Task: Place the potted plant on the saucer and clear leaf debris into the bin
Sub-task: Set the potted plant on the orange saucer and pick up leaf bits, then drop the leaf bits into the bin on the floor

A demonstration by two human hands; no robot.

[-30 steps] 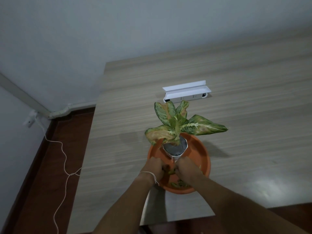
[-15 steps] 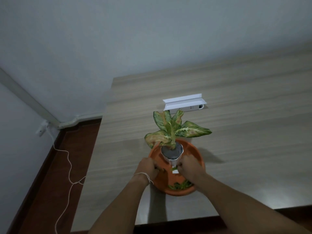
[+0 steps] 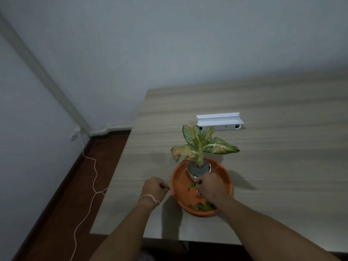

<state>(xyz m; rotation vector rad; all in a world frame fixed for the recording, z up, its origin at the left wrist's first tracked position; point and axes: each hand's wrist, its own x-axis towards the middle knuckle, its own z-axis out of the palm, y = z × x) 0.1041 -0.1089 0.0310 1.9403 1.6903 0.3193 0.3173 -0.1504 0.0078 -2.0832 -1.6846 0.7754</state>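
Observation:
A small potted plant (image 3: 199,147) with variegated green and yellow leaves stands in a white pot (image 3: 199,168) inside the orange saucer (image 3: 180,185) on the wooden table. My right hand (image 3: 211,186) is inside the saucer, closed around the pot's lower part. Green leaf debris (image 3: 203,206) lies along the saucer's near rim, with a scrap (image 3: 191,185) by my right thumb. My left hand (image 3: 153,189) hovers just left of the saucer, fingers pinched on a small green leaf piece (image 3: 166,188). No bin is in view.
A white power strip with a raised lid (image 3: 219,121) lies behind the plant. The table (image 3: 273,157) has its left edge near my left hand and its front edge just below my forearms. A white cable (image 3: 94,185) trails over the brown floor to a wall socket.
My left hand has pulled out of the saucer to its left with a leaf piece pinched in it. My right hand stays at the pot. The camera has tilted up.

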